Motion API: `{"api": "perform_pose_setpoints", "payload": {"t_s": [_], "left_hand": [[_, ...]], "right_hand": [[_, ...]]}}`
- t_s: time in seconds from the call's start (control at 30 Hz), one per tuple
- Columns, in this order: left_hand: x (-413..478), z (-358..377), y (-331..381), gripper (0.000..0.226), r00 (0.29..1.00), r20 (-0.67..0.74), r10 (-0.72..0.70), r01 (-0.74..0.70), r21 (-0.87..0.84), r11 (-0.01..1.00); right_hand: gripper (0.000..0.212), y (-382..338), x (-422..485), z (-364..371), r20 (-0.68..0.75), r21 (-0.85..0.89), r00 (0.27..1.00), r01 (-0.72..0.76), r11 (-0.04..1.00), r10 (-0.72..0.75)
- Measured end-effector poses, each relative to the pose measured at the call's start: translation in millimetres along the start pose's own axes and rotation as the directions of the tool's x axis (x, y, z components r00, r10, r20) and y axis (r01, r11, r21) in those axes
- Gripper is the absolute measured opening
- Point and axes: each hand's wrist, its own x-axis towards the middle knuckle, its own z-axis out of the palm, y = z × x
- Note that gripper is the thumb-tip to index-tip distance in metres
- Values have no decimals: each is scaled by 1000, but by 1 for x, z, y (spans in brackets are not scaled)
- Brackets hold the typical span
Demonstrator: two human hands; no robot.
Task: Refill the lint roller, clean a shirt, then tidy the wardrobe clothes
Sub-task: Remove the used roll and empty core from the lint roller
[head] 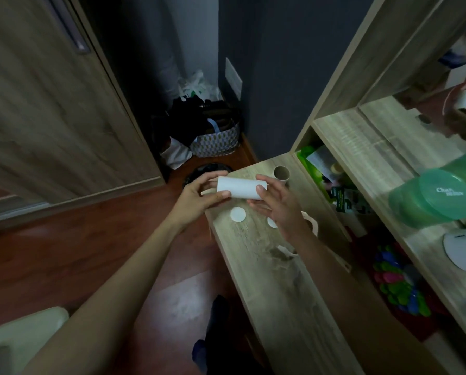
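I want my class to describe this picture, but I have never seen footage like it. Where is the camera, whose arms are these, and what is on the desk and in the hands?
There is no machine here. A person wears a wide-angle camera on the head, so the single picture looks forward and down along their own bare arms. The left hand and right hand each grip one end of a white roll, held level over the far end of the wooden desk. On the desk a brown cardboard tube stands upright. A white disc lies flat, and a second disc is partly hidden by the right hand. A green lidded tub sits on the shelf at the right.
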Motion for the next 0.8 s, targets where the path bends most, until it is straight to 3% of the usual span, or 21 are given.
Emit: {"api": "perform_pose_setpoints", "payload": {"t_s": [0.13,0.23,0.3,0.4,0.5,0.7,0.8], "left_hand": [[4,-39,4,44,987,-157,25,-19,37,999],[14,-77,-3,40,934,-356,32,-17,45,999],[24,-101,-13,40,899,-437,19,-8,28,1000],[44,-124,-29,41,867,-497,-33,26,-23,999],[69,-139,-46,39,860,-507,-59,61,-12,998],[129,-162,-95,35,879,-440,-183,188,-32,982],[158,-169,-127,35,866,-437,-243,269,-4,963]], "right_hand": [[39,6,31,38,32,-144,999,6,990,-1],[44,24,68,57,51,-456,991,135,880,-126],[45,41,99,65,113,-723,972,223,654,-207],[50,64,141,68,190,-946,971,222,237,-148],[53,75,168,65,194,-977,977,201,73,-92],[64,84,184,57,231,-970,968,220,-104,-97],[62,89,184,57,229,-969,961,209,-131,-156]]}}
